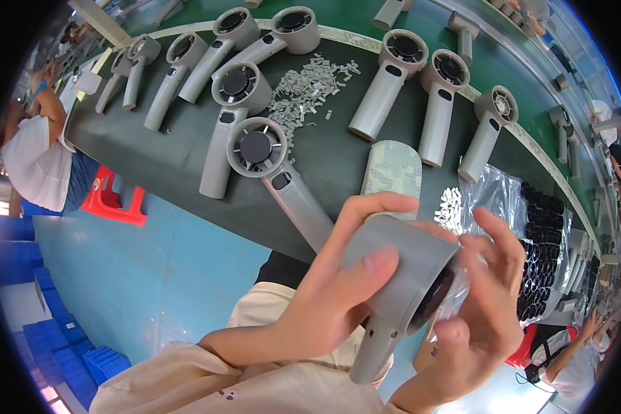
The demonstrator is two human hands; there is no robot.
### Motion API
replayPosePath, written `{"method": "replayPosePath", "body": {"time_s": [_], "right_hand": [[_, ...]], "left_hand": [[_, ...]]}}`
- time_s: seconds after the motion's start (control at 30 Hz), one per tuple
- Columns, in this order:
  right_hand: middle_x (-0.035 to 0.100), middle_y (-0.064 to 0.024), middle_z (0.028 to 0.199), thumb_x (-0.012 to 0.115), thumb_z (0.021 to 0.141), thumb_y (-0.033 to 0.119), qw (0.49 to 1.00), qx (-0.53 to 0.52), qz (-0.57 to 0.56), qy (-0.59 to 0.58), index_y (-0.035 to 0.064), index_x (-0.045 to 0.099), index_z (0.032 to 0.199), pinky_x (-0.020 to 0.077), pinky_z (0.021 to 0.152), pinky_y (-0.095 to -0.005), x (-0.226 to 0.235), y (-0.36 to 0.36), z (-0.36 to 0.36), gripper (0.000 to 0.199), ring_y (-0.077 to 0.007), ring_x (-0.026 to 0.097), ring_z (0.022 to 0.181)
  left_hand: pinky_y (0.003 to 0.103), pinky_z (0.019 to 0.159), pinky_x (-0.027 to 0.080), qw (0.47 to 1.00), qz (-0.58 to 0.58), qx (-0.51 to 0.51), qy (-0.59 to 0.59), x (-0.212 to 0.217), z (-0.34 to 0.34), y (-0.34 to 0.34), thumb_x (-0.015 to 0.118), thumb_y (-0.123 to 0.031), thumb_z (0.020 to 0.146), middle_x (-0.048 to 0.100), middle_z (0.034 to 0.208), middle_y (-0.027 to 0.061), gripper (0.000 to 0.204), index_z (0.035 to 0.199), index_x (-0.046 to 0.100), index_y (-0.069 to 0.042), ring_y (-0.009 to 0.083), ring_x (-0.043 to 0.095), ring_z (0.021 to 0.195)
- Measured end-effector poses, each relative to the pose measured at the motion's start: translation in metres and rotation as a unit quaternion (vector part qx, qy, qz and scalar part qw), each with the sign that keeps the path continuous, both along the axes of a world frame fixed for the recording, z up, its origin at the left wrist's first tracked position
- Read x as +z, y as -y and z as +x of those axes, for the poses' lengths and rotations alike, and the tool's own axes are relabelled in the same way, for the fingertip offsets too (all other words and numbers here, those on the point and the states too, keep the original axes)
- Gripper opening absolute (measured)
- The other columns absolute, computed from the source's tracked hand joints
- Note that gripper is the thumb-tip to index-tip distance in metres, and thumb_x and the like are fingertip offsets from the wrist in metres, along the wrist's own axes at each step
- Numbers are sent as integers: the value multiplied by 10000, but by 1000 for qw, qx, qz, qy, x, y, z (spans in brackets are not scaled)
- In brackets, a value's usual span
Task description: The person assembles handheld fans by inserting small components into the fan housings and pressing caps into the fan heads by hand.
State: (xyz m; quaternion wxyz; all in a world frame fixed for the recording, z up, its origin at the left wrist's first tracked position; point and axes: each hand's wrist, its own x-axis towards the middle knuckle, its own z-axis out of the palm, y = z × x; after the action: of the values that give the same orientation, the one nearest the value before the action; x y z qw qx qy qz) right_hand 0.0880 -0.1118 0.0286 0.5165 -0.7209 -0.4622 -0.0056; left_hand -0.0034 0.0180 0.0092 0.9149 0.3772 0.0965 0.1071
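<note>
Left grip [331, 297]: closed around grey fan [421, 248]
Right grip [490, 317]: spread beside the fan's front, contact unclear through blur
Worktop [172, 165]: beyond the fan

This is a factory assembly floor, shown by the many matching grey handheld fans [379, 100] and a heap of small grey parts [312, 84] on the dark counter [179, 159] beyond the hands [328, 297], blue bins [63, 334] stacked to their far left, and other people [38, 159] to either side.

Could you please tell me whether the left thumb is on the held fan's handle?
No, the left hand has its thumb on the handheld fan's gray head.
</note>
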Motion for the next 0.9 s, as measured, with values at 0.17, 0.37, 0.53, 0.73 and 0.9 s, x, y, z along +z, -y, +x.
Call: {"method": "replayPosePath", "body": {"time_s": [0.17,0.37,0.53,0.73,0.9], "right_hand": [[460,-202,1272,542,890,394,931,-78,114,-337,-80,424,1265,359,959,-324,-2,-32,-37,616,-230,485,1121],[504,-182,1206,587,866,367,924,-116,145,-333,-78,432,1256,393,916,-307,2,-30,-42,612,-206,515,1049],[521,-247,1145,646,818,396,949,-128,126,-260,-79,460,1213,444,853,-353,5,-23,-42,646,-289,536,1010],[501,-301,1114,647,812,427,959,-136,202,-144,28,478,1194,480,782,-401,-14,-30,-42,577,-330,532,982],[407,-309,1186,644,808,456,930,-100,276,-219,127,432,1197,478,811,-411,-13,-36,-52,552,-329,519,1009]], "left_hand": [[384,942,405,987,104,120,28,-11,11,10,333,-516,940,349,1364,250,564,1288,294,-74,287,464,1137],[376,856,456,890,416,153,107,3,-3,-9,514,-264,927,363,1300,337,437,1235,421,32,297,556,991],[404,860,464,850,472,168,162,1,-1,-10,548,-207,907,349,1278,395,405,1216,461,39,368,552,1016],[437,844,473,851,397,197,281,-13,13,-8,575,-230,893,304,1297,408,338,1171,511,-48,403,541,1033],[411,817,481,865,357,197,294,-4,12,-4,600,-227,879,294,1294,410,284,1106,505,-86,425,532,1033]]}}
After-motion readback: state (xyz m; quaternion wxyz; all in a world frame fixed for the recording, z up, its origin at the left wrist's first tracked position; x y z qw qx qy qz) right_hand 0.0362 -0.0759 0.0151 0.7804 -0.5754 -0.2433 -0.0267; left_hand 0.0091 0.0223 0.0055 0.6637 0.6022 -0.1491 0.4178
